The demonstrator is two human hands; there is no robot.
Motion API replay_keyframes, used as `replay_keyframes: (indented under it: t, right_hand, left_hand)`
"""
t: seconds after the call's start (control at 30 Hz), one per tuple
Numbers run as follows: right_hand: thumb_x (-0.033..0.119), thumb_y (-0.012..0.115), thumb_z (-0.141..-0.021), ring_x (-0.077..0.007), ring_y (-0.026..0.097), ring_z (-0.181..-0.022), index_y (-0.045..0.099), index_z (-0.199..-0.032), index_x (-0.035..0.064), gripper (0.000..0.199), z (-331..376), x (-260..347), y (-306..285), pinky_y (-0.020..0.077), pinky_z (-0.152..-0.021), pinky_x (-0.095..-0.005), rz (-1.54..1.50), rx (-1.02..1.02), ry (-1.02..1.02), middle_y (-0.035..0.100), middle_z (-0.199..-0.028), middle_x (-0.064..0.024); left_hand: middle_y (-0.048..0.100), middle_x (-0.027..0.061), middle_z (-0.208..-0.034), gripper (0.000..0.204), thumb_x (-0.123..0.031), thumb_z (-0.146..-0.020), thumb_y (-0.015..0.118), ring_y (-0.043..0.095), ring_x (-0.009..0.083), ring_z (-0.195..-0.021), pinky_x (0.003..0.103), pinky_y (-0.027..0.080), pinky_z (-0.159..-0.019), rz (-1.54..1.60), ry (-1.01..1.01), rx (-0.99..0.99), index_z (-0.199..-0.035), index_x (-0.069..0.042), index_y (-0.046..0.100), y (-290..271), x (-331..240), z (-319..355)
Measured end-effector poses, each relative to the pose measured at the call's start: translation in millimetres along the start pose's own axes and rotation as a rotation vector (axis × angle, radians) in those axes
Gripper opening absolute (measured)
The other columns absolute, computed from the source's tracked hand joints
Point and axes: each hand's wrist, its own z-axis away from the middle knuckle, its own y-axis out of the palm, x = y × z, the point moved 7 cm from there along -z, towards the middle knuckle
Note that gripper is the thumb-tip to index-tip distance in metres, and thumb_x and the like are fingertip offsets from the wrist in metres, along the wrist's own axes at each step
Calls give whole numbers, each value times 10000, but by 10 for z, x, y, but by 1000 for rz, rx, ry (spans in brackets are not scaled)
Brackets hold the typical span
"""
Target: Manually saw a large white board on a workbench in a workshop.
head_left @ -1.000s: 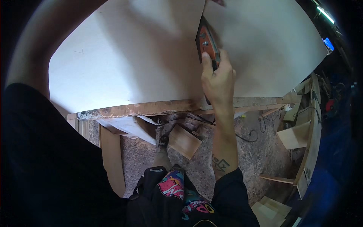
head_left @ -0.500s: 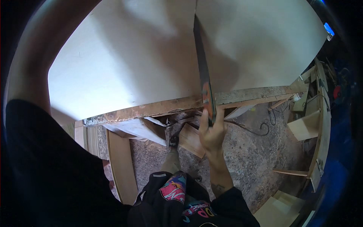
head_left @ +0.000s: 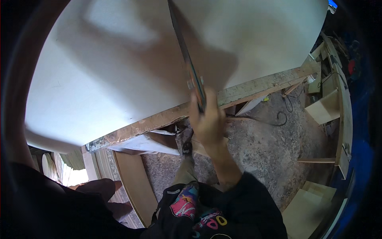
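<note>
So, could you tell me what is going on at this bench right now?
A person stands at a large white board that lies across a rough wooden beam. Their right hand grips the handle end of a long, thin tool, seemingly a saw, whose blade runs up across the board. The hand sits right at the board's near edge, over the beam. The left hand is not in view. Wooden boxes and offcuts lie on the speckled floor below.
</note>
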Motion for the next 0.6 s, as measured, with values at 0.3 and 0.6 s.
replay_keyframes:
  t: [0.3, 0.6]
  right_hand:
    - [70, 638, -925, -267, 690, -623, 572, -1119, -59, 242, 888, -169, -229, 515, -518, -346, 11, -10, 20, 666, -757, -157]
    - [27, 660, -882, -346, 707, -689, 565, -1146, -79, 301, 387, -117, -41, 545, -579, -394, -96, -43, 26, 668, -769, -207]
  left_hand:
    - [539, 95, -605, 457, -305, -824, 696, 550, 319, -544, 430, 402, -500, -3, 3, 58, -473, -76, 514, -21, -85, -47]
    - [486, 88, -549, 438, -190, -812, 717, 508, 301, -476, 427, 351, -464, -10, 35, 66, -470, -80, 467, -95, -116, -184]
